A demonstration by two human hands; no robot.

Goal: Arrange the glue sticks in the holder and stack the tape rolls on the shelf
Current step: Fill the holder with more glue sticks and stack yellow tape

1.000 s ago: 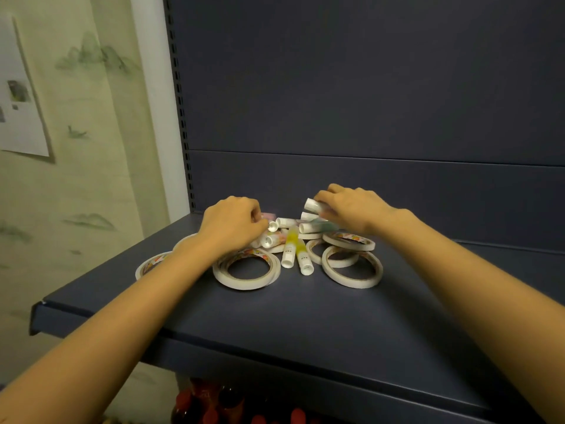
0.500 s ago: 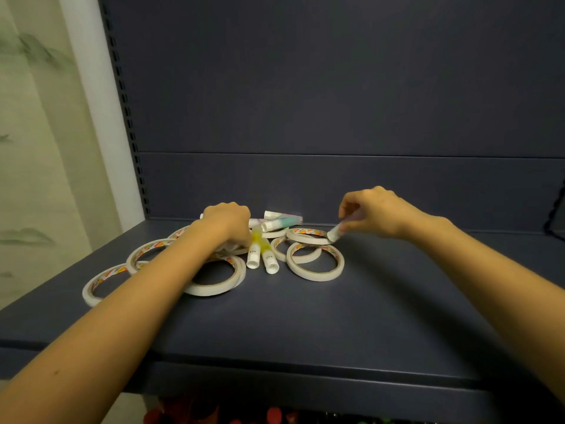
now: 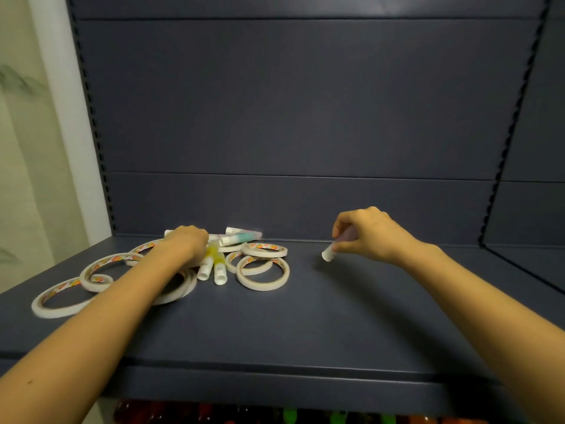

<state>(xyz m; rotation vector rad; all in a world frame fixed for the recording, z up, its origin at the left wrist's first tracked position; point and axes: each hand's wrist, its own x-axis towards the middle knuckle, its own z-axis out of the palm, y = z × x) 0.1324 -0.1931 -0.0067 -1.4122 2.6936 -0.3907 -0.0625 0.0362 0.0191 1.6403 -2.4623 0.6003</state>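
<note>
Purple glue stick (image 3: 329, 254) pinched in right hand (image 3: 368, 235), left hand (image 3: 187, 243) over tape rolls (image 3: 263, 286), grip unclear

Pale painted wall (image 3: 21, 179), white upright (image 3: 76, 148), colourful items (image 3: 289, 417)

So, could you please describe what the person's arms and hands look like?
Both arms are bare to the picture's edge: no sleeves, gloves, watch or bracelet. No rings show on the left hand or right hand. The left forearm has one small dark spot.
</note>
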